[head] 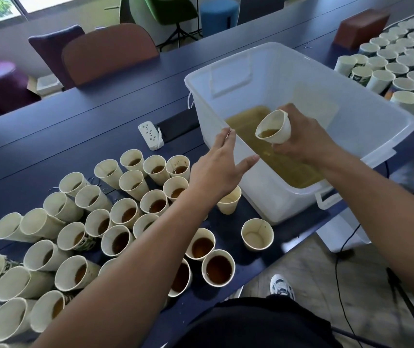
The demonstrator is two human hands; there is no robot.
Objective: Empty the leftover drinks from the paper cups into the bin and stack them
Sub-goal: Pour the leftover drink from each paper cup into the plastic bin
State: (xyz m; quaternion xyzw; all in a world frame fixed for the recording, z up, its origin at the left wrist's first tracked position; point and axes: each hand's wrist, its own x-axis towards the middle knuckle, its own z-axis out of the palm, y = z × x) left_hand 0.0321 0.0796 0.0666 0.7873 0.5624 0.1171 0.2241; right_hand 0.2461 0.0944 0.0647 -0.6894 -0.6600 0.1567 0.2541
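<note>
right hand (301, 139) grips a tilted cup (275, 128) over the bin (376, 116), brown drink at its lip. left hand (219, 167) hovers beside it, fingers straight, holding nothing.

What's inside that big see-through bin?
The bin holds a pool of yellow-brown liquid. The right hand and its tilted paper cup cover part of the pool.
</note>
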